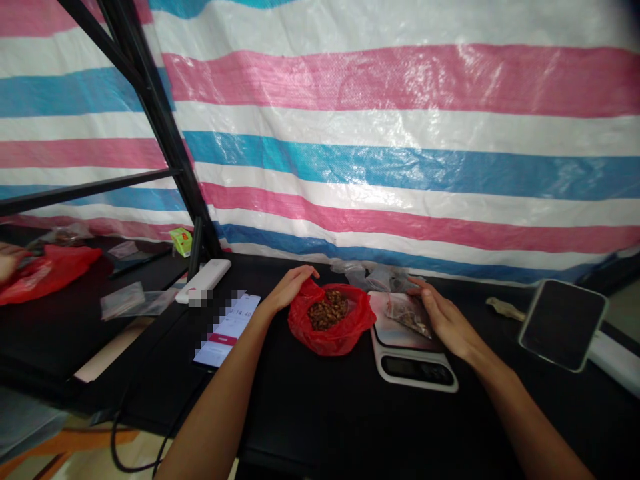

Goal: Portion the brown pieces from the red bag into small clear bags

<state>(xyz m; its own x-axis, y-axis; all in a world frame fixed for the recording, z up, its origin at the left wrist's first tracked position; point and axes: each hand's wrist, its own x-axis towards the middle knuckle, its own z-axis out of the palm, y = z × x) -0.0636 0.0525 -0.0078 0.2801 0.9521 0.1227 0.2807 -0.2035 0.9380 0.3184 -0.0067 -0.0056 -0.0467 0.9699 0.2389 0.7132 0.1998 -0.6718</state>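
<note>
A red plastic bag (pixel 306 337) lies spread wide on the black table, with a heap of small brown pieces (pixel 327 310) inside. My left hand (pixel 293 288) grips its left rim, fingers closed around the red plastic. To the right stands a white kitchen scale (pixel 383 333) with a dark display at its front. Over its plate, my right hand (pixel 443 319) holds a small clear plastic bag (pixel 409 313) with some brown contents, its fingers along the right side. What the pieces are is too small to tell.
Crumpled clear bags (pixel 373 277) lie behind the scale. A lit phone (pixel 227 333) and a white power strip (pixel 205 280) are on the left; a dark-screened device (pixel 564 325) stands on the right. Beyond the black metal frame (pixel 160 127), another person's hand (pixel 10 260) is at a red bag (pixel 55 270).
</note>
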